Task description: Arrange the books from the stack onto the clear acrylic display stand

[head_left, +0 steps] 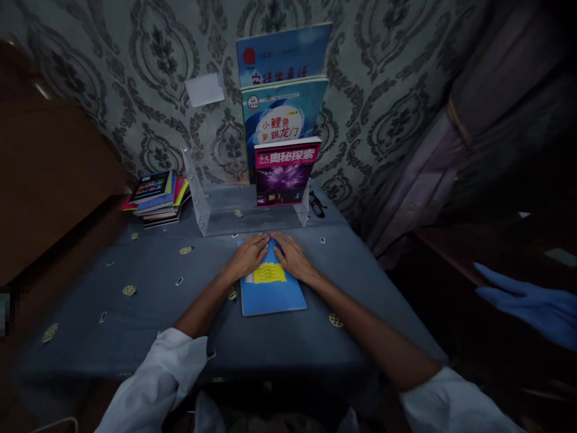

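Observation:
A blue book [273,299] with a yellow printed panel lies on the cloth-covered table in front of me. My left hand [251,254] rests palm down on its upper left part, fingers stretched out. On the upper right part lies my right hand [291,255], also flat with extended fingers. The fingertips of both hands nearly meet at the book's far edge. Just beyond them is a clear acrylic book stand [225,222]. A purple-covered book [286,177] stands upright in it on the right side, with a teal book [279,120] and a blue book [288,54] behind.
On the table's left is a stack of books [157,198]. Dark glasses [317,206] lie right of the stand. A white paper [205,90] shows against the patterned wall. At the right edge is a blue-gloved hand [532,300]. A curtain [433,138] hangs nearby.

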Tool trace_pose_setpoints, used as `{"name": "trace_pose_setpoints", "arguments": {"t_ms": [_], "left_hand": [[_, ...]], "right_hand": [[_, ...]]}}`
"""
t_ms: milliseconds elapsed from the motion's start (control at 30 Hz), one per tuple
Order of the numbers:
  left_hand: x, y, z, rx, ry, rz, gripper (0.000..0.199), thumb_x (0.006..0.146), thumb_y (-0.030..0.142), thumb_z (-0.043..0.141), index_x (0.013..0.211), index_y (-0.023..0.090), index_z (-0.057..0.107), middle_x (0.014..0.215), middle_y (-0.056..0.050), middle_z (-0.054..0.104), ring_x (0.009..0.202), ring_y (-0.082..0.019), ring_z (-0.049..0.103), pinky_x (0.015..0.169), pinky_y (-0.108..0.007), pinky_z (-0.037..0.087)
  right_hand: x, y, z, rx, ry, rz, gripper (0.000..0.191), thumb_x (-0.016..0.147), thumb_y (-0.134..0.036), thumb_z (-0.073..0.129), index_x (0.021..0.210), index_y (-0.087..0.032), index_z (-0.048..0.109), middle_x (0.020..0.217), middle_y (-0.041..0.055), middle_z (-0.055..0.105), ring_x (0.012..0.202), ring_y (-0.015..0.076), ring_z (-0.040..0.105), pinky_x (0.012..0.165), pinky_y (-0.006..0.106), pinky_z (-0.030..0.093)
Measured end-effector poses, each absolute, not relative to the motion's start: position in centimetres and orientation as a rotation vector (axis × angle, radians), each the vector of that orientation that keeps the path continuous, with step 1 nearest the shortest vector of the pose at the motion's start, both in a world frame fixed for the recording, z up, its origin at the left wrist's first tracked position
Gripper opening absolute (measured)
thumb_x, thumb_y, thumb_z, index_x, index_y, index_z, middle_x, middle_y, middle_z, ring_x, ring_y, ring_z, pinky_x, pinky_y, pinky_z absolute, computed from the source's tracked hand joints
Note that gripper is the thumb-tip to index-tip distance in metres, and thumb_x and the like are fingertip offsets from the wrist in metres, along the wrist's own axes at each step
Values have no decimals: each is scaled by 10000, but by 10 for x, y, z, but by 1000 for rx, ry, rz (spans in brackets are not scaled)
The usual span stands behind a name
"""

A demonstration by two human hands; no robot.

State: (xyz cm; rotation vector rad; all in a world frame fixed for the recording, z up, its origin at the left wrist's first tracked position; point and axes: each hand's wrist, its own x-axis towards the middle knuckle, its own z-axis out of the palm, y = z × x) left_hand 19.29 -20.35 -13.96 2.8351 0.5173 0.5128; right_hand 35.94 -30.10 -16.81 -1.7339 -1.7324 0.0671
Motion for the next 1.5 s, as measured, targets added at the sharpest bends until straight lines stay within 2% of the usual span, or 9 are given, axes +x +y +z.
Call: {"name": "trace_pose_setpoints", "arguments": {"t_ms": [100,233,433,600,700,900,1067,1233,1500], "left_hand": [[192,-202,-141,2823,520,498,428,1014,267,410,1410,175,541,1482,-100,538,1405,-217,472,1187,-437,352],[192,-203,-140,2800,516,519,425,1013,267,411,1399,155,553,1471,-112,547,1406,-222,472,1189,-437,350],[192,-203,-139,2789,493,497,440,1015,260,403,1398,98,547,1470,-142,541,1408,-228,468,1196,-422,338],[191,-202,-141,2775,499,507,422,1014,264,408,1400,168,549,1480,-96,540,1415,-210,458,1208,-433,317],[191,-202,-141,2770,504,504,422,1016,271,410,1401,172,551,1485,-93,536,1423,-213,449,1209,-429,317],[189,-202,-141,2767,462,521,427,1013,275,402,1396,167,558,1487,-94,532,1439,-229,425,1204,-456,329],[186,-204,-140,2790,391,528,436,1015,296,389,1403,187,555,1489,-87,530,1441,-229,423,1208,-460,327],[180,-207,-134,2837,327,398,468,1025,337,375,1449,184,503,1531,-87,478,1473,-225,366,1216,-450,305],[183,-208,-120,2886,277,152,532,1050,436,315,1526,209,382,1605,-90,353,1524,-218,241,1231,-470,215]], "right_hand": [[359,-302,-168,-1750,-1729,77,501,960,-258,392,1404,-71,529,1422,188,579,1359,293,496,1160,505,380],[359,-303,-166,-1742,-1719,70,480,956,-254,402,1400,-151,552,1410,140,600,1349,285,510,1155,518,389],[360,-303,-164,-1749,-1728,77,472,949,-252,420,1378,-141,583,1410,146,601,1351,292,511,1147,516,402],[359,-303,-163,-1767,-1742,72,466,952,-245,412,1356,-116,604,1413,155,598,1359,289,509,1164,504,386],[359,-303,-163,-1790,-1747,83,473,950,-246,416,1357,-92,601,1431,163,582,1374,285,496,1180,481,370],[362,-303,-167,-1745,-1736,102,464,958,-266,428,1379,-164,596,1439,117,584,1383,279,488,1173,506,379],[366,-300,-171,-1685,-1710,124,452,968,-272,417,1356,-156,617,1421,137,597,1369,280,505,1169,514,382],[372,-298,-170,-1632,-1667,187,424,1000,-330,396,1323,-220,646,1376,91,641,1351,258,528,1154,503,403],[383,-296,-164,-1577,-1598,356,477,1022,-452,376,1363,-217,611,1392,89,631,1300,253,576,1139,472,416]]}}
